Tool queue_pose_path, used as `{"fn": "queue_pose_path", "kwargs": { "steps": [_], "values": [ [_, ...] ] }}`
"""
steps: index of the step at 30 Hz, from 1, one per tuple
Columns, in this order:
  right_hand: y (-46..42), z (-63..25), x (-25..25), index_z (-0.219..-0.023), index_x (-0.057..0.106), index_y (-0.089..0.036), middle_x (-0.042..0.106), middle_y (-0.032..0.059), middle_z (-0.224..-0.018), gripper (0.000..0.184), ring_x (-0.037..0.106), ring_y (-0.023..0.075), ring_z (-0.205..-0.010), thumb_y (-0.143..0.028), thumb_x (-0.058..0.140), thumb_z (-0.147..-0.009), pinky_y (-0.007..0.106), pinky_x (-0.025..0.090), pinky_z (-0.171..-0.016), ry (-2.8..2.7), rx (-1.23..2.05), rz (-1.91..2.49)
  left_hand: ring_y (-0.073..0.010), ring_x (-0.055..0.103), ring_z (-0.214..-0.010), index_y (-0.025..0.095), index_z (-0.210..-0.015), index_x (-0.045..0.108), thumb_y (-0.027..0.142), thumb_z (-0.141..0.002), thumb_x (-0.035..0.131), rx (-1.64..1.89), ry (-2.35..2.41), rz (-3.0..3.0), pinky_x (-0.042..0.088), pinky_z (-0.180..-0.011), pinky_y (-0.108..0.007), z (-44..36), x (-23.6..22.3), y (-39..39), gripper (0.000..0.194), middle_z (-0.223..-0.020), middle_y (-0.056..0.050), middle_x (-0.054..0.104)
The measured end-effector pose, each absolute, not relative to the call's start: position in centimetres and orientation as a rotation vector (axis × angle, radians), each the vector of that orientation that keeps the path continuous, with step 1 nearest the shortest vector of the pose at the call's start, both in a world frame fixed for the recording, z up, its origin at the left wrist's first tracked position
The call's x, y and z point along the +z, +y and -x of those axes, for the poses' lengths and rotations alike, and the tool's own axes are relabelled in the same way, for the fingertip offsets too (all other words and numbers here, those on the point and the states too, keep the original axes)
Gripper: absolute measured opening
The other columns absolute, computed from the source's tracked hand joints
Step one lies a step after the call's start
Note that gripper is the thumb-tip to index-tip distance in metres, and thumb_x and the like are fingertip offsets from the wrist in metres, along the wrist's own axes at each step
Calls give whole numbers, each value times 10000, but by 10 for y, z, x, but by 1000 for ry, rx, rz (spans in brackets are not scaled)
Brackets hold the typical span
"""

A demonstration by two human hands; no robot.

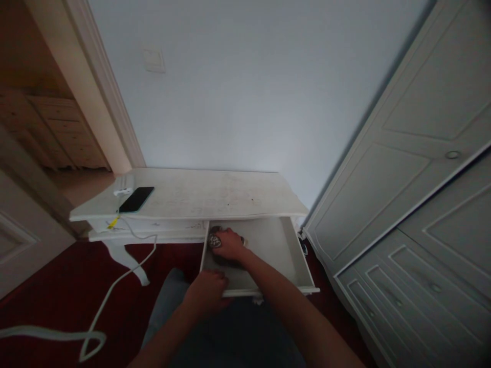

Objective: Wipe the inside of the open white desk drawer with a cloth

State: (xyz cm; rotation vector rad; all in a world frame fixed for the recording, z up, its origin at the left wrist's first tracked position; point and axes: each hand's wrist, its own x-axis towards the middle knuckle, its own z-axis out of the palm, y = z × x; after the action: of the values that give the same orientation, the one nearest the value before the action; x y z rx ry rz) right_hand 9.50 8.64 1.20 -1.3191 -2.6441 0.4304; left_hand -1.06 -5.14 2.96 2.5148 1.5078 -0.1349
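Note:
A white drawer is pulled out of a low white table. My right hand reaches into its left part, fingers closed around a dark brown object with a round patterned end. What kind of thing it is I cannot make out, since my hand covers much of it. At the drawer's front left corner, my left hand has its fingers curled over the front edge.
On the tabletop's left lie a black phone and a white charger. A white cable hangs down to the dark red floor. Grey-white cabinets stand close on the right; a door is at the left.

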Motion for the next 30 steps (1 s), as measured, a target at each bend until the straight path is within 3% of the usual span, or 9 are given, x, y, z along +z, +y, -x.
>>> {"fn": "queue_pose_path", "kwargs": {
  "steps": [4,9,14,16,20,24,27,30],
  "values": [
    [67,-136,14,-1458,571,-343,724,58,-1208,667,632,306,-1109,-481,743,-829,394,508,-892,-2855,500,1113,-329,656,-1222,182,-1154,711,433,-959,635,-74,1472,-2573,539,-1014,-457,14,25,-53,326,-1246,-150,726],
    [47,-210,25,-1332,683,-381,719,60,-1183,418,605,320,-1125,-405,652,-915,423,486,-908,-3184,416,879,-337,664,-1206,200,-1261,662,423,-981,592,-48,1459,-2607,551,-986,-477,16,22,-55,365,-1294,-149,705],
    [55,-287,42,-1297,678,-319,737,88,-1165,491,623,350,-1124,-435,754,-825,400,498,-850,-3074,303,1418,-326,692,-1151,210,-1202,676,426,-979,592,-95,1486,-2608,557,-971,-477,13,22,-54,321,-1220,-139,723],
    [65,-297,45,-1365,615,-267,732,123,-1190,530,621,360,-1131,-442,710,-873,414,494,-858,-2919,217,1599,-324,693,-1146,214,-1203,673,431,-984,584,-91,1476,-2607,558,-971,-480,13,20,-53,321,-1227,-137,720],
    [90,-263,39,-1471,489,-264,670,149,-1322,521,534,377,-1254,-417,569,-979,462,463,-929,-2603,55,1796,-340,688,-1157,202,-1217,672,426,-990,570,-90,1458,-2614,558,-976,-512,14,16,-52,335,-1265,-152,705],
    [106,-192,28,-1458,514,-273,573,170,-1447,477,429,412,-1346,-401,522,-999,546,411,-995,-2351,-34,1896,-348,699,-1130,199,-1183,689,416,-974,595,-166,1468,-2580,569,-957,-523,13,16,-52,316,-1213,-148,725],
    [103,-143,19,-1429,558,-311,549,136,-1480,497,393,408,-1361,-396,606,-941,596,376,-1033,-2337,-22,1739,-351,712,-1107,192,-1155,702,422,-968,603,-190,1479,-2549,573,-954,-529,11,18,-51,313,-1176,-144,738],
    [88,-114,10,-1385,602,-360,590,99,-1413,474,421,372,-1323,-424,642,-916,573,403,-1017,-2488,56,1450,-353,723,-1084,182,-1137,716,425,-961,603,-198,1491,-2536,582,-932,-523,10,20,-51,321,-1157,-152,746]
  ]
}}
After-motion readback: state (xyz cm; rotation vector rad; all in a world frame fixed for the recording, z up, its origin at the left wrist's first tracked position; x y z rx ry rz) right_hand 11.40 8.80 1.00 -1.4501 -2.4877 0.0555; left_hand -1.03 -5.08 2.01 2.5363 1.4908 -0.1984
